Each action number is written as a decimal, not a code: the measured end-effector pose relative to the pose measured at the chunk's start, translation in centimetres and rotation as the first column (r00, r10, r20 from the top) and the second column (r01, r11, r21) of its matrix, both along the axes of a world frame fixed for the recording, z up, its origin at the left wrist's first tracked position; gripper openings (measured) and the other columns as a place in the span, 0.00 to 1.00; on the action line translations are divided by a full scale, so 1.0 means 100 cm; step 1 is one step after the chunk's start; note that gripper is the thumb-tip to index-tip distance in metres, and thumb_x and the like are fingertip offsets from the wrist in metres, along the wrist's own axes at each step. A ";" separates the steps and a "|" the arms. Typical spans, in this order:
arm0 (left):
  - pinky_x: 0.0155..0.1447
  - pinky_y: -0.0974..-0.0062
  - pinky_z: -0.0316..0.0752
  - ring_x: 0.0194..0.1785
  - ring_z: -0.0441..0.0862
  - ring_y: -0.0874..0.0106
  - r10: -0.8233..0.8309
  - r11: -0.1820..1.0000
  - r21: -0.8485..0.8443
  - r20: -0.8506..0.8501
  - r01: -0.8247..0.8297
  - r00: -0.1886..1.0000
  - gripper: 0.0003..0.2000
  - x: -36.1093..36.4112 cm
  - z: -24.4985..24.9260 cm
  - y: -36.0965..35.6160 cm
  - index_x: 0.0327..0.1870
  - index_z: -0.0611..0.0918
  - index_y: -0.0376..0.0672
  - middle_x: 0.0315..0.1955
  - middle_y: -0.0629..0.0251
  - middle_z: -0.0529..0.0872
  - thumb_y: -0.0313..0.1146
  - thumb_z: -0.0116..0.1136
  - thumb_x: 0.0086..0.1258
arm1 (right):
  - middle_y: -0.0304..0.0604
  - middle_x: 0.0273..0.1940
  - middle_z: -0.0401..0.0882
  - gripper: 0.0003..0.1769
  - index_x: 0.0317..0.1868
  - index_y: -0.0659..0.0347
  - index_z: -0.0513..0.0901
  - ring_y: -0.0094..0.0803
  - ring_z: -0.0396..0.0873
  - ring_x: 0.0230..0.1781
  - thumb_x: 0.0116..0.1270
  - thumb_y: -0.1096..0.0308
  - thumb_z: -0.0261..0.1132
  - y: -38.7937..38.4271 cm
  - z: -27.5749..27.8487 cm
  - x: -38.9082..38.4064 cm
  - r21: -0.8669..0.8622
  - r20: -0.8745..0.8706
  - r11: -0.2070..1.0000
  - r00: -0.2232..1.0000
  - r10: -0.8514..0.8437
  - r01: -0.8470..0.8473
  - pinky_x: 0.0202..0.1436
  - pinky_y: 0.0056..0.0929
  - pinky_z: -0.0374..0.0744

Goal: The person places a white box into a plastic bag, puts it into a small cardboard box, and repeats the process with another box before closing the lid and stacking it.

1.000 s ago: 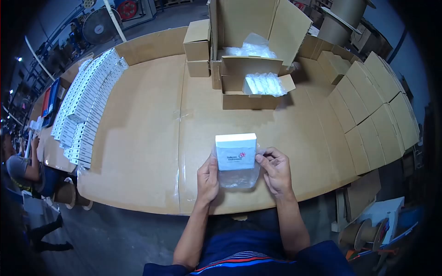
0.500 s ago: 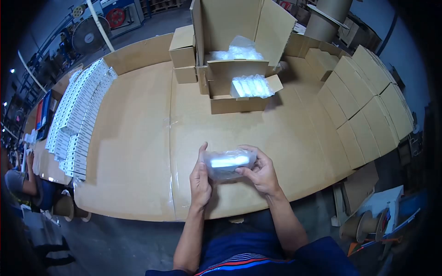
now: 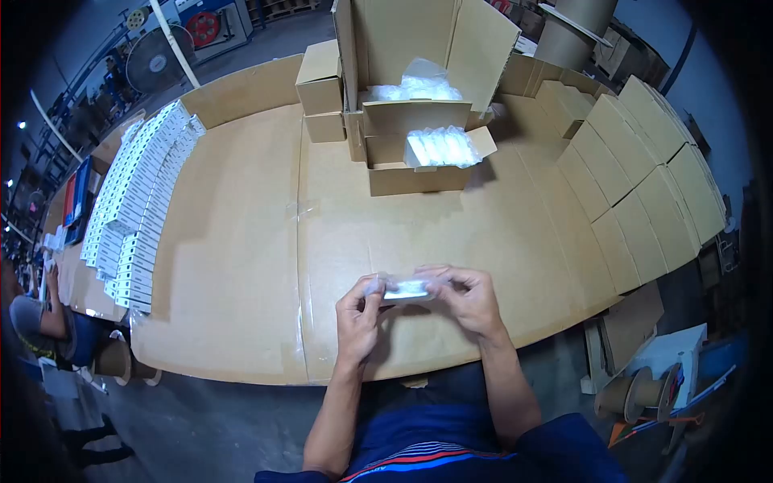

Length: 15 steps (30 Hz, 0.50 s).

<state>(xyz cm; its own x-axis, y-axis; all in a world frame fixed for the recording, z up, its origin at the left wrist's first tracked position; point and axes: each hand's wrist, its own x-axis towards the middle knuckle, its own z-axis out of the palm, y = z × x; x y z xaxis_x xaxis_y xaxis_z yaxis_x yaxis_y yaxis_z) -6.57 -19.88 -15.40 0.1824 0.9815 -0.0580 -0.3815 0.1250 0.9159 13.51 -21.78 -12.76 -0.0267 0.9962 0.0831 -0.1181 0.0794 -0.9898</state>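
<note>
Between my two hands is a packet in clear plastic wrap (image 3: pixel 408 290), held above the near part of the cardboard-covered table (image 3: pixel 241 266). My left hand (image 3: pixel 358 316) pinches its left end, and my right hand (image 3: pixel 471 302) grips the right end. The packet's narrow side faces me, and glare hides what is inside. Beyond my hands stands an open cardboard box (image 3: pixel 417 183) with several similar wrapped packets (image 3: pixel 441 148) lined up in its right part. Behind it, a larger open carton (image 3: pixel 407 40) holds more wrapped packets (image 3: pixel 423 84).
Rows of small white boxes (image 3: pixel 141 201) are stacked along the left side. Closed brown boxes (image 3: pixel 644 185) form a stack at the right, and two more (image 3: pixel 320 80) stand left of the large carton. Another person (image 3: pixel 40 314) sits at far left. Spools (image 3: pixel 640 394) lie at lower right.
The packet has been tipped from its broad face to a narrow side. My right hand has shifted to its right end, and both hands now hold by the ends.
</note>
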 end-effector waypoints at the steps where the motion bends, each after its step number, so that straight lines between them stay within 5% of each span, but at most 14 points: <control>1: 0.56 0.70 0.87 0.51 0.86 0.72 0.017 1.000 -0.010 0.004 -0.016 1.000 0.11 0.000 0.000 0.000 0.53 0.86 0.32 0.47 0.62 0.88 0.30 0.53 0.85 | 0.51 0.55 0.88 0.07 0.45 0.69 0.90 0.28 0.83 0.54 0.73 0.74 0.70 0.001 -0.006 0.005 0.007 -0.059 0.997 0.995 -0.078 0.078 0.58 0.26 0.80; 4: 0.55 0.68 0.88 0.50 0.87 0.72 0.058 0.998 -0.032 0.030 -0.057 0.998 0.12 0.000 0.003 0.003 0.53 0.86 0.33 0.46 0.62 0.88 0.33 0.54 0.85 | 0.52 0.57 0.87 0.04 0.43 0.66 0.91 0.31 0.84 0.56 0.72 0.75 0.71 0.004 -0.005 0.013 0.077 -0.238 0.947 0.928 -0.285 0.311 0.59 0.27 0.79; 7: 0.52 0.67 0.89 0.48 0.87 0.74 0.083 0.996 -0.029 0.009 -0.083 0.996 0.14 -0.001 0.003 0.006 0.53 0.86 0.33 0.46 0.62 0.88 0.36 0.54 0.85 | 0.51 0.57 0.87 0.06 0.45 0.62 0.92 0.36 0.85 0.57 0.68 0.77 0.73 -0.001 0.003 0.011 0.342 -0.075 0.928 0.988 -0.132 0.150 0.60 0.31 0.79; 12: 0.49 0.69 0.89 0.44 0.86 0.75 0.090 0.995 -0.033 -0.019 -0.091 0.996 0.14 0.009 0.004 0.005 0.50 0.84 0.34 0.44 0.62 0.87 0.37 0.52 0.86 | 0.50 0.53 0.90 0.18 0.52 0.61 0.91 0.34 0.87 0.50 0.60 0.76 0.78 0.002 0.016 -0.004 0.254 0.444 0.960 0.896 -0.007 -0.118 0.56 0.30 0.82; 15: 0.48 0.69 0.90 0.43 0.86 0.75 0.140 0.988 -0.077 0.127 -0.131 0.982 0.13 0.010 0.009 0.005 0.44 0.78 0.37 0.41 0.62 0.85 0.38 0.49 0.87 | 0.49 0.51 0.90 0.18 0.52 0.61 0.91 0.33 0.88 0.46 0.60 0.76 0.79 0.007 0.020 -0.006 0.207 0.384 0.977 0.923 -0.028 -0.056 0.53 0.30 0.83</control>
